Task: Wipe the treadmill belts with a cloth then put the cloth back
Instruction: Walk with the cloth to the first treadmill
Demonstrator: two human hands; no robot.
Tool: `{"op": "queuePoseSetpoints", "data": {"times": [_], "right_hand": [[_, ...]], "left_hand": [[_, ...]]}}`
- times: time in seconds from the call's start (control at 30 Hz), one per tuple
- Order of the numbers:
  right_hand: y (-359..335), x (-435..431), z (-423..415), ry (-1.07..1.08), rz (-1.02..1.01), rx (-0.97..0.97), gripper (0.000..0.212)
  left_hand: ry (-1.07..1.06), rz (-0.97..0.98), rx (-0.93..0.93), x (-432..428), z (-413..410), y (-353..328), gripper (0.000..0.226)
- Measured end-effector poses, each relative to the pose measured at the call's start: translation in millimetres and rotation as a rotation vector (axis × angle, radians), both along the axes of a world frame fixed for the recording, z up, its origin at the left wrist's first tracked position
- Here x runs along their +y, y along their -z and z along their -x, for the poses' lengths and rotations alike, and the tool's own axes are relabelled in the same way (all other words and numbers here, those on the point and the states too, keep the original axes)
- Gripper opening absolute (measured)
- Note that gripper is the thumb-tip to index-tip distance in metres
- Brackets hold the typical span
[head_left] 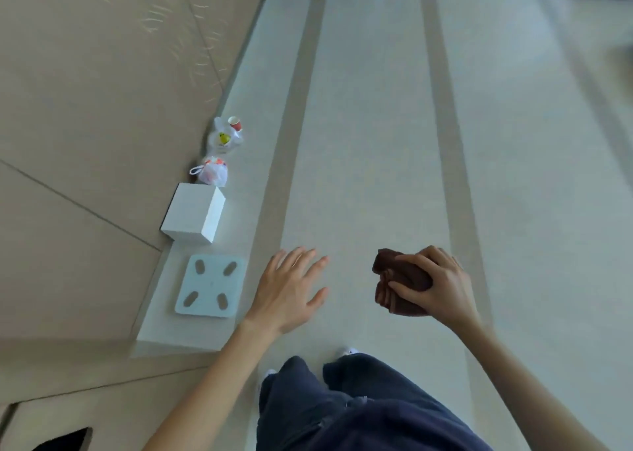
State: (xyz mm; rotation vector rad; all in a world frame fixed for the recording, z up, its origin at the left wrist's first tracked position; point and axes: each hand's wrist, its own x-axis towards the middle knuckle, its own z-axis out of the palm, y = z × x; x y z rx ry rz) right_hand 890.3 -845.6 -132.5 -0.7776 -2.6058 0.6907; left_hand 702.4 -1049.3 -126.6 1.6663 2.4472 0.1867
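Two bare forearms (219, 375) reaching forward, left hand (291, 288) palm down with fingers straight and spread, right hand (436, 286) with fingers and thumb curled round a bunched brown cloth (394, 279), wrist seemingly bent inward

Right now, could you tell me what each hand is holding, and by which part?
The right hand grips the bunched brown cloth around its near end. The left hand holds nothing, fingers spread.

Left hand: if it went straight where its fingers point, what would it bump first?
Probably nothing: the left hand points ahead over open floor, well right of the box. Depth is unclear.
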Motion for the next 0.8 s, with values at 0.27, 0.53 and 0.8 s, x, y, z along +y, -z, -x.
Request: {"op": "queuePoseSetpoints", "data": {"times": [0.27, 0.53, 0.8], "right_hand": [[4, 34, -72, 0.384, 0.114, 0.053, 0.035], [18, 84, -90, 0.648, 0.181, 0.092, 0.034], [-9, 199, -59, 0.803, 0.08, 0.119, 0.034]], "left_hand": [[0.241, 0.007, -0.039, 116, -28, 0, 0.049], [0.47, -0.013, -0.012, 240, -8, 1, 0.047], [0.592, -0.066, -0.003, 383, 30, -17, 0.049]]}}
